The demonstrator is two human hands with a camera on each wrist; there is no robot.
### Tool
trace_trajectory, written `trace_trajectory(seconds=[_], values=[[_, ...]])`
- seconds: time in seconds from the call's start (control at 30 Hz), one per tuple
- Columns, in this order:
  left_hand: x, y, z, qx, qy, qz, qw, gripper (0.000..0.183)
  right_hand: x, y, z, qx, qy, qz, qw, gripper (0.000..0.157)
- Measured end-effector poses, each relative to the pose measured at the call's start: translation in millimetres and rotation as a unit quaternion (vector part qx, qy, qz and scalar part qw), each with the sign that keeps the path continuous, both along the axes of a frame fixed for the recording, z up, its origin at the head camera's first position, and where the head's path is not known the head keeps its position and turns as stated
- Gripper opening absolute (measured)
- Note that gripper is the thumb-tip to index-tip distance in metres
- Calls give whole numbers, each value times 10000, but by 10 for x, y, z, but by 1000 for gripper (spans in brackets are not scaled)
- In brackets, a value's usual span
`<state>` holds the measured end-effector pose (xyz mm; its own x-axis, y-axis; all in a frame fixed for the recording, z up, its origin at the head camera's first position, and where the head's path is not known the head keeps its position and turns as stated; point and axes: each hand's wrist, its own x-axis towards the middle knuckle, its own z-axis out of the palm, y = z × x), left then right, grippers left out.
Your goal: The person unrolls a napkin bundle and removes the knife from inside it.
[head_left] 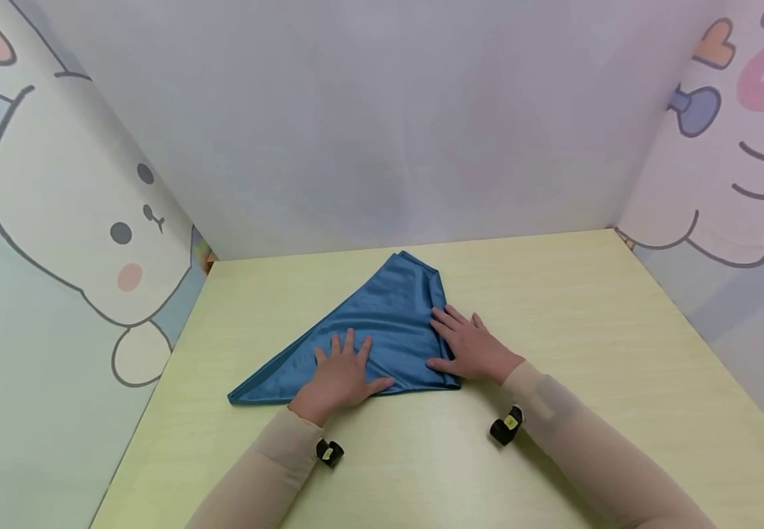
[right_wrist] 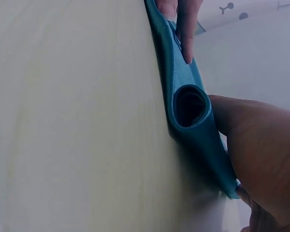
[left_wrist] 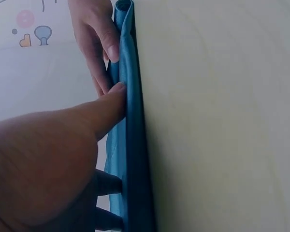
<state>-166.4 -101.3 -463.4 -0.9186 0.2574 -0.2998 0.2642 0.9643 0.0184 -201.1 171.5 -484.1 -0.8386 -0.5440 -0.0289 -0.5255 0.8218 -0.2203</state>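
A shiny blue cloth (head_left: 388,308) lies folded on the table, coming to a point at the left and with a folded strip along its right side. My left hand (head_left: 341,376) rests palm down on its lower middle, fingers spread. At the right side, my right hand (head_left: 477,349) touches the folded strip with straight, spread fingers. From the left wrist, the near edge of the cloth (left_wrist: 135,145) shows as a long fold beside the thumb. The right wrist view shows the strip's end as a rolled, hollow loop (right_wrist: 192,107) next to the right hand (right_wrist: 266,150).
The pale wooden table (head_left: 587,308) extends around the cloth on all sides. A plain light panel (head_left: 388,132) stands along the far edge. Cartoon-printed panels rise at the left (head_left: 58,220) and right (head_left: 739,169). Each sleeve bears a small black wrist camera (head_left: 506,426).
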Motion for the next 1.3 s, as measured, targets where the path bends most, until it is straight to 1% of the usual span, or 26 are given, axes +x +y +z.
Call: trace_trajectory(seconds=[0.1,0.2,0.3,0.43,0.67,0.8,0.97,1.3], values=[[-23,-42,-1,12,223,9,9997,94,4,-8,-5,-27,-24,42,10000,89],[-50,-126,-26,70,425,151,9990,93,8,-17,-8,-71,-74,114,9999,89],[-60,-207,-39,93,360,348,9987,92,9,-21,-4,-90,-122,152,9998,90],[-59,-262,-30,121,218,436,9987,92,8,-15,5,-91,-146,123,9998,92],[-46,-279,7,154,179,465,9986,92,8,-8,32,-119,-192,111,9997,89],[-37,-284,5,140,176,464,9987,93,8,6,39,-77,-220,96,9997,88],[-28,-284,12,155,239,431,9987,92,10,26,41,-40,-234,77,9997,87],[-20,-278,30,97,337,388,9986,92,21,59,71,-153,-198,61,9997,85]])
